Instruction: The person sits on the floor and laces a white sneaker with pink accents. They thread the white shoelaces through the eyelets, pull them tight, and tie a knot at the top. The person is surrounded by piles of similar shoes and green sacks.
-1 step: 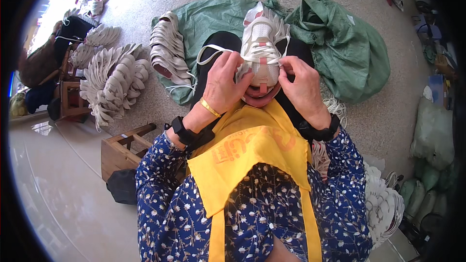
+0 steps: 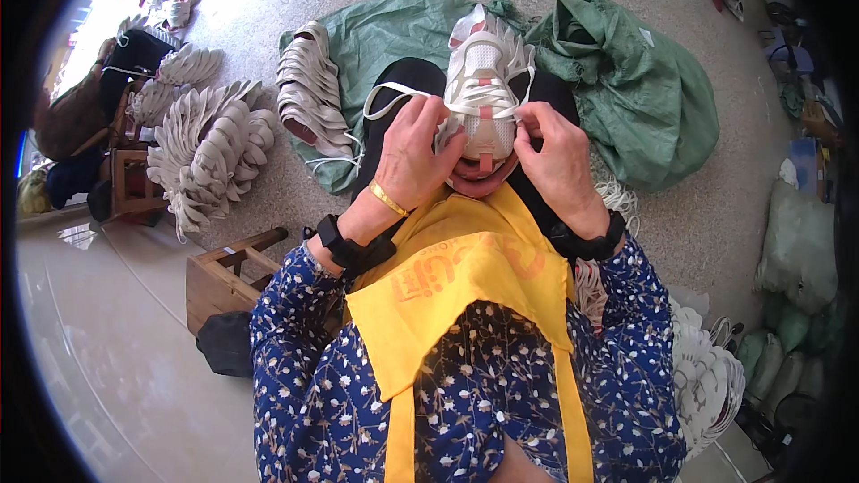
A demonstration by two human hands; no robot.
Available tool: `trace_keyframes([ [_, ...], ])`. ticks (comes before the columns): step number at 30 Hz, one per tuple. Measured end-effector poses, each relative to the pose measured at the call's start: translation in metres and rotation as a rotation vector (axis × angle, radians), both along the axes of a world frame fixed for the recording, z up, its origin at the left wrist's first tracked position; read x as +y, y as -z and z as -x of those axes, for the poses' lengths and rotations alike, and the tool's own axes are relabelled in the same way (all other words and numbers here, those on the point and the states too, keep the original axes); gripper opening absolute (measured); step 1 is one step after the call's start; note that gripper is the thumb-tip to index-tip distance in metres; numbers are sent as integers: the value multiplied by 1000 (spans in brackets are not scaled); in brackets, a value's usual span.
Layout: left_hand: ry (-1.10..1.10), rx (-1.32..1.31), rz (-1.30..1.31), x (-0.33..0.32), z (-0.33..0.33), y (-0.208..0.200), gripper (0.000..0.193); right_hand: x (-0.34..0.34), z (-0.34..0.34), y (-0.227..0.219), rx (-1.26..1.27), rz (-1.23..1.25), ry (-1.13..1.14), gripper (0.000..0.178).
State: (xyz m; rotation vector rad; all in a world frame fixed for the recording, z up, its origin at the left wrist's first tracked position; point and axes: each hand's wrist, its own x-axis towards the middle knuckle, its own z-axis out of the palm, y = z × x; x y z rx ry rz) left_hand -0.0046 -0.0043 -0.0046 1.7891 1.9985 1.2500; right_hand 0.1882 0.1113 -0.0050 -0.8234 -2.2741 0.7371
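A white and pink shoe upper [image 2: 474, 58] rests on my lap between my dark-trousered knees, its padded pink collar toward me. My left hand [image 2: 410, 150] is closed at the upper's left edge, fingers curled on a white shoelace [image 2: 386, 110] that loops out over my left knee. At the right edge, my right hand [image 2: 557, 159] pinches the lace between thumb and forefinger. Lace crosses the upper between both hands, over the tongue [image 2: 488, 137]. The left fingertips are partly hidden. More pale uppers lie just behind this one.
A stack of uppers [image 2: 309, 80] stands on green sacking [image 2: 385, 22] at the left, near a larger heap of uppers [image 2: 215, 148]. A full green sack [image 2: 635, 98] lies at the right. A wooden stool [image 2: 224, 282] is beside my left elbow; white pieces [image 2: 702, 376] are piled by my right.
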Motion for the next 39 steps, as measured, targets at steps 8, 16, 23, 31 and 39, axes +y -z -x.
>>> trace_keyframes([
  [8, 11, 186, 28, -2, -5, -2, 21, -5, 4, -2, -199, -396, -119, 23],
  [16, -18, 262, 51, -1, -5, 9, 18, 13, 8, -12, -384, -435, -238, 15],
  [23, -44, 220, -3, 9, -4, 12, 14, 14, 17, -19, -335, -591, -154, 14],
  [31, -58, 152, -32, 7, -4, 11, 13, 16, 19, -13, -198, -578, -250, 11],
  [39, -65, 111, -7, 9, 0, 17, 13, -30, 30, -38, -7, -119, -401, 9],
])
